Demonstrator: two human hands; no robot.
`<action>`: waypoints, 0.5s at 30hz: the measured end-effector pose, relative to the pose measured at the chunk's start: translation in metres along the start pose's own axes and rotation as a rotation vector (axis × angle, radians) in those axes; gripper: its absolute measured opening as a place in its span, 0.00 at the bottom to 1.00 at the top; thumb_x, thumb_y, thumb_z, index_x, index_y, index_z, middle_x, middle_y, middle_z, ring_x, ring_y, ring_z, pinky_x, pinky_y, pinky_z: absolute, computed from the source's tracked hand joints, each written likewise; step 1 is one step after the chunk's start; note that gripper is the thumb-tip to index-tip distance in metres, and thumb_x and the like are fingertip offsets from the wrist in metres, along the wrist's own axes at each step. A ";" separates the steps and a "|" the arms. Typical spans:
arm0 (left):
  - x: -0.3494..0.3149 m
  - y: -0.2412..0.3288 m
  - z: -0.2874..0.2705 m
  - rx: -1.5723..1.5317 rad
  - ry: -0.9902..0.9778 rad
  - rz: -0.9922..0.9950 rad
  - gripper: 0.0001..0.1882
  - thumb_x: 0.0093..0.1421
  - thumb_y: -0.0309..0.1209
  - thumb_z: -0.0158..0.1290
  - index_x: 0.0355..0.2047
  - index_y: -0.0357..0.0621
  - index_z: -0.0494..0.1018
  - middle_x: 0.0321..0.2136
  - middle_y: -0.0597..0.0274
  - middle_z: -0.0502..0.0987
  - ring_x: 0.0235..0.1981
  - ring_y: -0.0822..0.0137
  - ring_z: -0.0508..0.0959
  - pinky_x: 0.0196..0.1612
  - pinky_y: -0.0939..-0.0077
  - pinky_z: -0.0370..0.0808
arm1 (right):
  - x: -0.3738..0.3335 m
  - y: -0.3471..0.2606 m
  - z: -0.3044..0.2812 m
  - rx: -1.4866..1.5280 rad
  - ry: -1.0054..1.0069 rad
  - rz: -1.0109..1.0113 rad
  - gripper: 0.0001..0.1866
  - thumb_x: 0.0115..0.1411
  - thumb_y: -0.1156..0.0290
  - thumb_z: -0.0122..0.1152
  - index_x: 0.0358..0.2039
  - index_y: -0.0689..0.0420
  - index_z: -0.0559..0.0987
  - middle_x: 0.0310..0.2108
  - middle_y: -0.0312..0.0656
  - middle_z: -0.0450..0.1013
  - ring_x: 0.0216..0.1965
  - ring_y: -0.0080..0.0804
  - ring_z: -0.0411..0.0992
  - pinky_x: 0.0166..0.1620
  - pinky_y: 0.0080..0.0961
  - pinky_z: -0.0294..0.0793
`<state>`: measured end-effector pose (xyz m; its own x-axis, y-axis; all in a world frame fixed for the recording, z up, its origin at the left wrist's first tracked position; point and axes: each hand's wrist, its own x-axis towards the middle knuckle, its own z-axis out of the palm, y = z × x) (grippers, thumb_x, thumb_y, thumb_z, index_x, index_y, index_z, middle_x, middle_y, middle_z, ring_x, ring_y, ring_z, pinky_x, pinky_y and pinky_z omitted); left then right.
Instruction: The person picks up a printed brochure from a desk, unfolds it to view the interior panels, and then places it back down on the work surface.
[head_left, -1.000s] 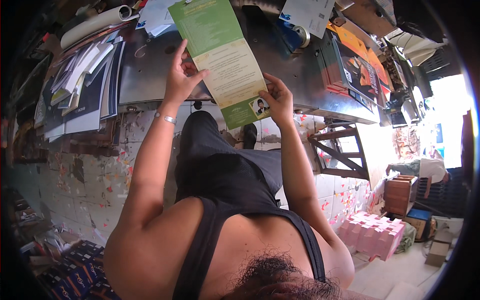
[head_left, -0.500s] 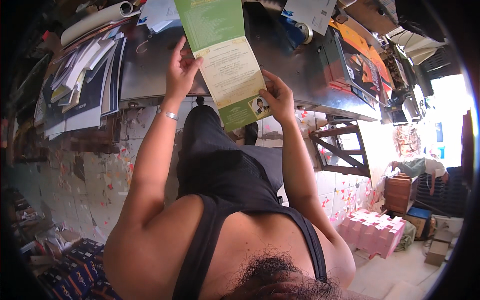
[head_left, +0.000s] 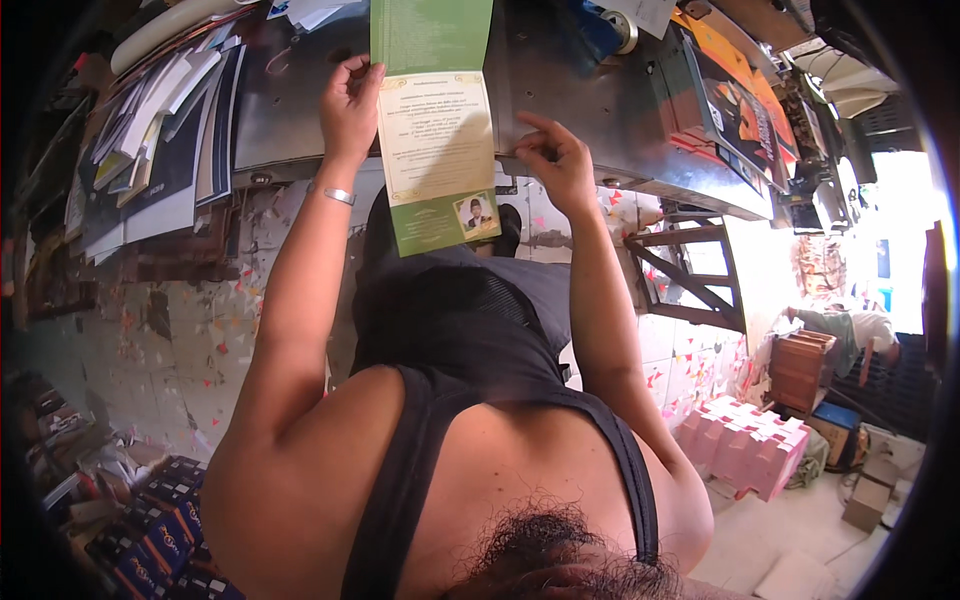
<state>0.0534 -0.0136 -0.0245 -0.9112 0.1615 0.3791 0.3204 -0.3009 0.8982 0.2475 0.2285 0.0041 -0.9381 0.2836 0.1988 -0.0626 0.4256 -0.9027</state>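
Observation:
A long folded card (head_left: 432,135) hangs unfolded over the table's near edge and my lap. Its top and bottom panels are green, and its middle panel is cream with printed text and gold corner ornaments. A small portrait photo is printed at the lower right. My left hand (head_left: 350,108) pinches the card's left edge near the upper fold, with a metal bracelet (head_left: 340,195) at the wrist. To the right of the card, and apart from it, my right hand (head_left: 560,165) has its index finger stretched out and the other fingers loosely bent, holding nothing.
A dark metal table (head_left: 300,115) spans the far side. Stacked papers and boards (head_left: 150,150) lie at left, orange printed boxes (head_left: 735,100) at right. A wooden stool (head_left: 685,270) stands below the table. Pink stacked pieces (head_left: 745,445) and boxes (head_left: 165,535) sit on the floor.
My right hand has let go of the card's right edge and moved slightly right of it. The card has turned more upright and shifted a little left, still in my left hand.

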 end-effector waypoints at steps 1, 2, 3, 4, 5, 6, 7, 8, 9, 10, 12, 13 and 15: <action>0.000 0.000 0.001 0.033 0.024 -0.007 0.13 0.71 0.30 0.58 0.51 0.35 0.76 0.41 0.63 0.82 0.41 0.76 0.79 0.45 0.80 0.76 | -0.001 -0.001 0.000 0.003 -0.003 0.005 0.26 0.57 0.79 0.68 0.58 0.57 0.81 0.32 0.33 0.82 0.29 0.15 0.69 0.37 0.17 0.72; 0.000 0.001 0.002 0.066 0.049 -0.014 0.13 0.71 0.31 0.58 0.51 0.35 0.76 0.41 0.63 0.82 0.40 0.76 0.79 0.45 0.80 0.76 | -0.001 -0.003 0.001 -0.008 0.010 -0.006 0.26 0.57 0.80 0.68 0.58 0.57 0.81 0.32 0.33 0.82 0.29 0.15 0.69 0.37 0.18 0.72; -0.001 0.002 0.002 0.069 0.049 -0.018 0.13 0.71 0.31 0.58 0.51 0.35 0.76 0.41 0.63 0.82 0.40 0.76 0.79 0.45 0.80 0.76 | -0.002 -0.004 0.001 -0.019 0.023 -0.018 0.26 0.57 0.80 0.68 0.58 0.57 0.81 0.32 0.33 0.82 0.30 0.15 0.69 0.37 0.18 0.72; 0.001 0.002 0.002 0.053 0.049 -0.025 0.13 0.71 0.31 0.58 0.50 0.35 0.76 0.40 0.63 0.82 0.40 0.76 0.79 0.45 0.80 0.76 | -0.002 -0.006 0.001 -0.017 0.023 -0.017 0.26 0.57 0.80 0.68 0.58 0.57 0.81 0.32 0.33 0.82 0.30 0.15 0.69 0.37 0.18 0.72; 0.001 0.003 0.002 0.036 0.049 -0.032 0.14 0.71 0.31 0.58 0.50 0.35 0.76 0.40 0.63 0.82 0.40 0.76 0.79 0.45 0.80 0.76 | -0.003 -0.008 0.001 -0.023 0.011 -0.001 0.26 0.58 0.80 0.67 0.59 0.58 0.80 0.33 0.32 0.82 0.31 0.14 0.69 0.38 0.17 0.71; 0.000 0.004 0.002 0.038 0.048 -0.033 0.14 0.71 0.31 0.58 0.50 0.35 0.76 0.40 0.63 0.82 0.40 0.76 0.79 0.45 0.80 0.76 | -0.003 -0.009 0.001 -0.029 0.000 0.014 0.27 0.58 0.81 0.67 0.60 0.58 0.79 0.35 0.32 0.81 0.32 0.13 0.69 0.39 0.15 0.71; -0.001 0.003 0.002 0.041 0.040 -0.020 0.14 0.70 0.31 0.59 0.50 0.34 0.76 0.40 0.62 0.82 0.39 0.76 0.79 0.44 0.80 0.76 | -0.003 -0.008 0.002 -0.027 0.001 0.014 0.27 0.58 0.81 0.67 0.60 0.58 0.79 0.35 0.32 0.81 0.32 0.13 0.69 0.39 0.15 0.71; -0.001 0.002 0.001 0.045 0.032 -0.007 0.14 0.70 0.31 0.59 0.50 0.34 0.76 0.40 0.62 0.82 0.39 0.76 0.79 0.44 0.80 0.76 | -0.003 -0.007 0.001 -0.033 0.003 0.003 0.27 0.58 0.80 0.67 0.59 0.58 0.80 0.34 0.32 0.81 0.31 0.15 0.69 0.39 0.17 0.72; 0.002 0.001 0.001 0.046 0.030 -0.006 0.14 0.70 0.31 0.59 0.50 0.34 0.76 0.40 0.62 0.82 0.39 0.76 0.79 0.44 0.80 0.76 | -0.002 -0.006 0.002 -0.040 0.005 -0.008 0.26 0.57 0.80 0.68 0.58 0.57 0.81 0.33 0.33 0.81 0.30 0.16 0.69 0.38 0.18 0.72; 0.003 0.001 0.001 0.055 0.037 -0.010 0.14 0.70 0.31 0.59 0.50 0.34 0.76 0.40 0.62 0.82 0.39 0.76 0.79 0.44 0.80 0.76 | -0.003 -0.007 0.002 -0.038 0.005 -0.003 0.26 0.57 0.80 0.68 0.58 0.57 0.81 0.33 0.33 0.81 0.30 0.16 0.69 0.38 0.18 0.72; 0.000 0.002 0.000 0.067 0.042 -0.019 0.14 0.70 0.31 0.59 0.50 0.34 0.76 0.40 0.62 0.82 0.39 0.76 0.79 0.44 0.80 0.76 | -0.004 -0.009 0.002 -0.030 0.019 -0.026 0.26 0.57 0.80 0.68 0.58 0.57 0.81 0.33 0.33 0.81 0.30 0.16 0.70 0.38 0.18 0.72; 0.002 0.003 0.000 0.078 0.045 -0.036 0.14 0.70 0.31 0.59 0.50 0.34 0.76 0.40 0.62 0.82 0.39 0.76 0.79 0.44 0.80 0.76 | -0.004 -0.008 0.003 -0.030 0.021 -0.025 0.26 0.57 0.80 0.68 0.58 0.57 0.81 0.33 0.33 0.81 0.30 0.16 0.70 0.38 0.18 0.72; 0.002 0.005 0.002 0.089 0.047 -0.053 0.14 0.70 0.31 0.59 0.50 0.34 0.76 0.40 0.62 0.82 0.39 0.76 0.79 0.44 0.80 0.76 | -0.004 -0.006 0.002 -0.007 0.012 -0.004 0.26 0.57 0.80 0.69 0.58 0.57 0.81 0.33 0.33 0.81 0.30 0.16 0.70 0.38 0.19 0.73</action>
<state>0.0538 -0.0131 -0.0191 -0.9379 0.1298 0.3216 0.2914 -0.2083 0.9337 0.2507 0.2226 0.0081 -0.9337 0.2918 0.2074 -0.0645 0.4327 -0.8992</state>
